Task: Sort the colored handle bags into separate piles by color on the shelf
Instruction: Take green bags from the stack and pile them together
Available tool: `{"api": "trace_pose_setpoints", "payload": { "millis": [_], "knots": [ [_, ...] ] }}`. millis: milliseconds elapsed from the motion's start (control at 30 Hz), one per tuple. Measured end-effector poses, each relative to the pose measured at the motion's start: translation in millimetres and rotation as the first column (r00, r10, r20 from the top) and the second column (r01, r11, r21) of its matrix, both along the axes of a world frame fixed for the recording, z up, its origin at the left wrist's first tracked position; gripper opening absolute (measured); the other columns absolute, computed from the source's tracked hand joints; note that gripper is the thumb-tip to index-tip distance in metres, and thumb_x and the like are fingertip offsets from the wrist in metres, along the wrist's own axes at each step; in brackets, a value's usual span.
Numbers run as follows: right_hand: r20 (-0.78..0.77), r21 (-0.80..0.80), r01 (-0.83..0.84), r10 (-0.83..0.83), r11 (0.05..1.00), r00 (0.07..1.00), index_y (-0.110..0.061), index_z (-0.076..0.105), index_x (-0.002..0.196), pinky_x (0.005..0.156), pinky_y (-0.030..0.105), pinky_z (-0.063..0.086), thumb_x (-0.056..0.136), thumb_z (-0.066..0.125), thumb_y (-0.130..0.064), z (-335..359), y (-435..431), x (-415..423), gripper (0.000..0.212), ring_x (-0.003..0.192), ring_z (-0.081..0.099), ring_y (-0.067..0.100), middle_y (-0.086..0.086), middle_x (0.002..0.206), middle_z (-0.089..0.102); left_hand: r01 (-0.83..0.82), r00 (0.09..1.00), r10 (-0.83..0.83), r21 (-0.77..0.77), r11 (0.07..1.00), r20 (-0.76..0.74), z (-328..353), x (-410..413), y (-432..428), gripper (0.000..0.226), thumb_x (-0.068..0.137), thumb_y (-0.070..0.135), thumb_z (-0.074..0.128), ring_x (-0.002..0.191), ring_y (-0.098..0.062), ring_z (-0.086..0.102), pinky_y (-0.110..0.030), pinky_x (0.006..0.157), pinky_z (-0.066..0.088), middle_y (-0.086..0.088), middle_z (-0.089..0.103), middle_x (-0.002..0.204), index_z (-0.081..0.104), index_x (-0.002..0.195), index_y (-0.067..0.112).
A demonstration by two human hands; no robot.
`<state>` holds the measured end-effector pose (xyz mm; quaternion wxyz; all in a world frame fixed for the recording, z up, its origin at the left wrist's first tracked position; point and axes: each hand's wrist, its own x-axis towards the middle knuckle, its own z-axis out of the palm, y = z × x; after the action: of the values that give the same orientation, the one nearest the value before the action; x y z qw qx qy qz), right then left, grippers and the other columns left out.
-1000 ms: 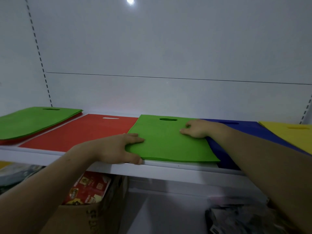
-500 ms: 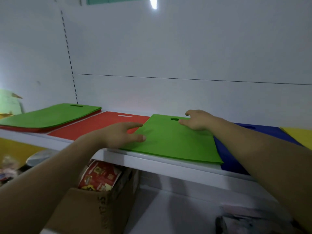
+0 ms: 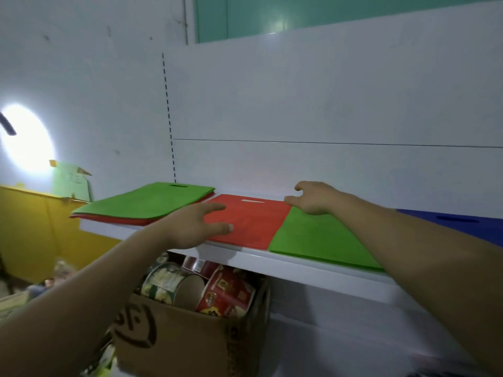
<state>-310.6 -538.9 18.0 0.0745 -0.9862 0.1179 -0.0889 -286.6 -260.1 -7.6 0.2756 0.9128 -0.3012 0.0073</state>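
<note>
As hands (image 3: 194,224) (image 3: 313,198) press bags (image 3: 253,227) (image 3: 318,238), box (image 3: 190,346) of tins (image 3: 166,281), perhaps, below.

Matt felt-like cloth of red bag (image 3: 250,227), green bag (image 3: 321,238) and blue bag (image 3: 479,227), smooth white faintly glossy shelf (image 3: 313,270), matt brown cardboard box (image 3: 190,336) at 6 o'clock, glossy printed paper tubs (image 3: 226,292)

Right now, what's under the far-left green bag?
A red layer: only its thin edge shows along the front, beneath the green bag. How many bags it holds, and anything lower, is covered.
</note>
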Motion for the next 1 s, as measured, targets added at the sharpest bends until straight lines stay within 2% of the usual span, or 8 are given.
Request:
{"api": "trace_pose_setpoints", "payload": {
  "millis": [200, 367, 433, 533, 733, 1000],
  "knots": [
    [0.034, 0.019, -0.046, 0.046, 0.999, 0.998, -0.016, 0.034, 0.146, 0.106, 0.034, 0.033, 0.092, 0.044, -0.059, 4, 90, 39, 0.069, 0.135, 0.036, 0.026, 0.006, 0.15, 0.036, -0.069, 0.997, 0.07, -0.017, 0.997, 0.023, 8, 24, 93, 0.066, 0.086, 0.05, 0.058, 0.138, -0.02, 0.031, -0.035, 0.109, 0.027, 0.002, 0.031, 0.152, 0.035, 0.144, 0.029],
    [0.066, 0.013, -0.092, 0.091, 0.996, 0.994, -0.016, 0.036, 0.145, 0.103, 0.033, 0.034, 0.092, 0.045, -0.058, -1, 165, 69, 0.068, 0.134, 0.037, 0.027, 0.008, 0.149, 0.037, -0.136, 0.99, 0.138, -0.054, 0.989, 0.031, 5, 43, 167, 0.066, 0.085, 0.05, 0.06, 0.129, -0.021, 0.043, -0.035, 0.103, 0.037, 0.0, 0.041, 0.147, 0.037, 0.143, 0.028],
    [0.074, 0.019, -0.116, 0.114, 0.993, 0.991, -0.015, 0.037, 0.144, 0.101, 0.033, 0.035, 0.092, 0.045, -0.057, -4, 191, 81, 0.067, 0.132, 0.039, 0.028, 0.009, 0.148, 0.039, -0.167, 0.984, 0.171, -0.068, 0.984, 0.055, 0, 50, 192, 0.065, 0.086, 0.049, 0.059, 0.129, -0.021, 0.043, -0.033, 0.1, 0.036, -0.001, 0.042, 0.146, 0.038, 0.143, 0.027],
    [0.072, 0.035, -0.146, 0.143, 0.989, 0.987, -0.015, 0.036, 0.144, 0.101, 0.034, 0.036, 0.092, 0.045, -0.057, -9, 222, 101, 0.068, 0.131, 0.04, 0.029, 0.01, 0.148, 0.04, -0.2, 0.974, 0.206, -0.064, 0.978, 0.099, -6, 63, 221, 0.066, 0.085, 0.05, 0.058, 0.134, -0.02, 0.037, -0.035, 0.105, 0.031, -0.001, 0.038, 0.148, 0.037, 0.143, 0.026],
    [0.057, 0.025, -0.156, 0.154, 0.987, 0.986, -0.016, 0.032, 0.146, 0.104, 0.036, 0.034, 0.092, 0.044, -0.058, -10, 253, 144, 0.07, 0.134, 0.038, 0.028, 0.01, 0.15, 0.035, -0.215, 0.971, 0.222, -0.08, 0.973, 0.091, -14, 100, 249, 0.068, 0.084, 0.052, 0.059, 0.135, -0.02, 0.036, -0.038, 0.107, 0.031, 0.001, 0.039, 0.148, 0.036, 0.143, 0.026],
    [0.017, -0.012, -0.131, 0.131, 0.991, 0.991, -0.013, 0.033, 0.146, 0.103, 0.034, 0.034, 0.094, 0.042, -0.057, -11, 247, 220, 0.069, 0.134, 0.036, 0.029, 0.011, 0.15, 0.035, -0.209, 0.974, 0.214, -0.076, 0.975, 0.069, -11, 180, 241, 0.068, 0.084, 0.05, 0.061, 0.132, -0.021, 0.039, -0.034, 0.102, 0.033, -0.002, 0.039, 0.148, 0.037, 0.143, 0.028]
  ]
}}
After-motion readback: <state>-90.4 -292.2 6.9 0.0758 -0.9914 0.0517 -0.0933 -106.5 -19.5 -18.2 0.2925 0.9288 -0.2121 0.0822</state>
